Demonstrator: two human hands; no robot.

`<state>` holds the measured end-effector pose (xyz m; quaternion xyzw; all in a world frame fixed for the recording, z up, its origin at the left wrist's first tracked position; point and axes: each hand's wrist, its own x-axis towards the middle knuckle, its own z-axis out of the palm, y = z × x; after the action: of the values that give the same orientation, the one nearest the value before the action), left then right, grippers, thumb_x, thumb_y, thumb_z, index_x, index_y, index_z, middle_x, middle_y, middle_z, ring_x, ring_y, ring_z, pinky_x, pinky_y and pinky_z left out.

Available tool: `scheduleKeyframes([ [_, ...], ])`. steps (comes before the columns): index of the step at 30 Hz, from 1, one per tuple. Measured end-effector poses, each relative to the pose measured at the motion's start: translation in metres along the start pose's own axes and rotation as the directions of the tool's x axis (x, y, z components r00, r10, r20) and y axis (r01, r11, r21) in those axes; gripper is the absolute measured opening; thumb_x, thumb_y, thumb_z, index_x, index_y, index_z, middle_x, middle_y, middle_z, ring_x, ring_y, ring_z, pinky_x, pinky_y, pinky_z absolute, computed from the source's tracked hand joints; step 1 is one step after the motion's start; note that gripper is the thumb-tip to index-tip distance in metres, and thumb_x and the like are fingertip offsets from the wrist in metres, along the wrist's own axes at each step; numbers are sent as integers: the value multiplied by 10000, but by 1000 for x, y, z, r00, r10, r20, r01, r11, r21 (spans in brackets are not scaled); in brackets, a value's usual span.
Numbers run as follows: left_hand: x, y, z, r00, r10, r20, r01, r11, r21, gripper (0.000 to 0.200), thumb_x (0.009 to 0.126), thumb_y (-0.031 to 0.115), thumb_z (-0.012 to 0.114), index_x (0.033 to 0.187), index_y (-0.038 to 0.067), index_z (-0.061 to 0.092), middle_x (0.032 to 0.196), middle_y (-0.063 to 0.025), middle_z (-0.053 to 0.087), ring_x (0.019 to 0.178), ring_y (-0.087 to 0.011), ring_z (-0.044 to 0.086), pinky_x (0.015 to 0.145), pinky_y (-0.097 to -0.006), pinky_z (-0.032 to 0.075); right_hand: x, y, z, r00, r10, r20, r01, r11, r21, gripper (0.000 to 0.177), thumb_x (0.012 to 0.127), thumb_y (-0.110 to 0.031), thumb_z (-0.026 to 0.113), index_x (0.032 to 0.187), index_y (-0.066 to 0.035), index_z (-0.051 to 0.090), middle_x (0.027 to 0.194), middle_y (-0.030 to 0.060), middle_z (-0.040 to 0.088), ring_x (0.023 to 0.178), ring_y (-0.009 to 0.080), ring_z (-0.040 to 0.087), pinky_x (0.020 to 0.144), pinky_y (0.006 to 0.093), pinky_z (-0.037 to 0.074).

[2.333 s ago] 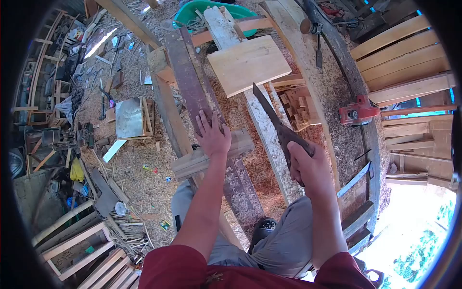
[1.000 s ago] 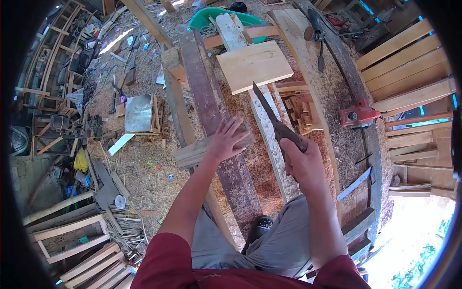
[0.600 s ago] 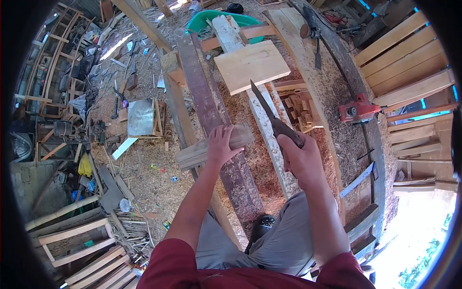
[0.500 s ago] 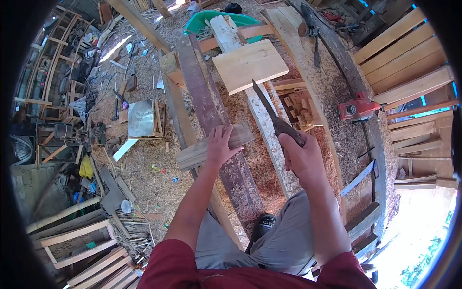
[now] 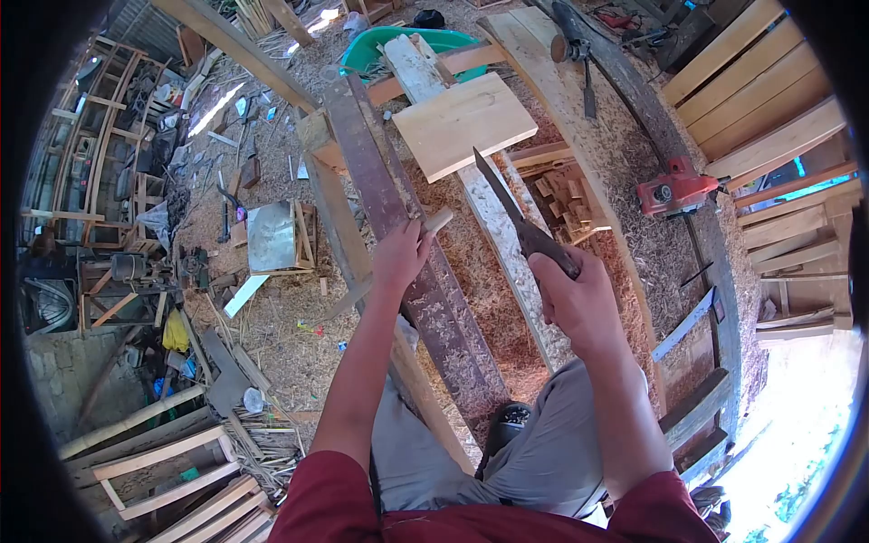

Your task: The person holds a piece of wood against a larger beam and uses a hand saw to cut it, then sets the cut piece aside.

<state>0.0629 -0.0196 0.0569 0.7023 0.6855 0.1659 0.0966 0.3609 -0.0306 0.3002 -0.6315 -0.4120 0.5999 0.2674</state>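
My left hand (image 5: 399, 258) is wrapped around a short wooden board (image 5: 438, 221), now seen nearly edge-on. One end sticks out beyond the fingers and the other slants down to the left. This board is over a long dark reddish-brown beam (image 5: 373, 163) strewn with shavings. In my right hand (image 5: 577, 291) is a long, dark-bladed knife (image 5: 500, 194), its handle in my fist and its tip up and to the left. The tip appears close to the front edge of a pale, wide board (image 5: 466, 125) lying across a whitish beam (image 5: 507, 222).
A red power tool (image 5: 674, 188) rests on the bench at right, beside a saw-like metal strip (image 5: 681, 328). Wood offcuts (image 5: 568, 204) lie between the beams. Behind stands a green basin (image 5: 362, 54). Shavings cover the ground, and a small metal-topped box (image 5: 273, 237) is at left.
My left hand has turned the short board from its broad face to nearly edge-on. The knife in my right hand has hardly moved. The view has shifted slightly.
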Motion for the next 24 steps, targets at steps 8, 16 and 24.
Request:
scheduleKeyframes([
  [8, 14, -18, 2, 999, 37, -14, -36, 999, 29, 309, 1070, 391, 663, 1077, 84, 627, 960, -142, 692, 879, -392, 738, 736, -519, 598, 0, -1, 7, 1000, 7, 1, -7, 999, -37, 372, 1022, -335, 750, 988, 33, 713, 686, -44, 583, 593, 38, 508, 525, 284, 392],
  [16, 42, -48, -5, 998, 51, -36, -50, 999, 13, 300, 1049, 344, 695, 1195, 87, 648, 1135, -148, 709, 1061, -382, 710, 839, -517, 573, -5, -4, 17, 999, -9, 40, 10, 1000, -18, 349, 1027, -318, 741, 976, 27, 721, 682, -54, 576, 600, 30, 492, 530, 281, 383],
  [24, 17, -52, 38, 934, 76, -350, -27, 990, 141, 389, 1005, 357, 751, 1305, 115, 700, 1303, -133, 641, 1238, -381, 627, 1075, -521, 503, -5, -2, 14, 1000, 12, 25, -11, 1000, -14, 317, 1024, -302, 749, 971, 8, 708, 670, -57, 571, 583, 26, 503, 512, 269, 374],
])
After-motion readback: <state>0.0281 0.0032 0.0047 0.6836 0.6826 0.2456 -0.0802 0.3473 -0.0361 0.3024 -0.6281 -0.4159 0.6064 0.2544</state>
